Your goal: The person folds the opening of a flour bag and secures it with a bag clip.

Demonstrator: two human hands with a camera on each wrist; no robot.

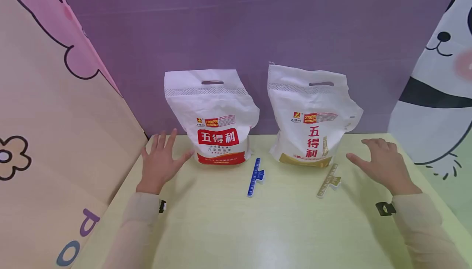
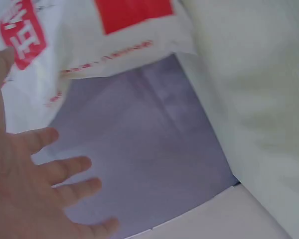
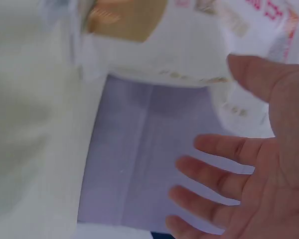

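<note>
Two white flour bags stand upright near the back of the table. The red-label flour bag (image 1: 217, 113) is on the left, and the gold-bottomed flour bag (image 1: 311, 113) on the right. My left hand (image 1: 159, 162) is left of the red-label bag with fingers spread and holds nothing. Right of the gold-bottomed bag, my right hand (image 1: 385, 164) holds nothing, its thumb pointing at the bag. In front of the bags lie a blue ruler-shaped clip (image 1: 253, 178) and a gold ruler-shaped clip (image 1: 328, 182). Both wrist views show an empty palm with straight fingers beside a bag.
The pale yellow table (image 1: 236, 228) meets a purple backdrop (image 1: 250, 23) behind the bags. Printed side panels border it: a cream one (image 1: 66, 146) at left and a panda one (image 1: 439, 96) at right.
</note>
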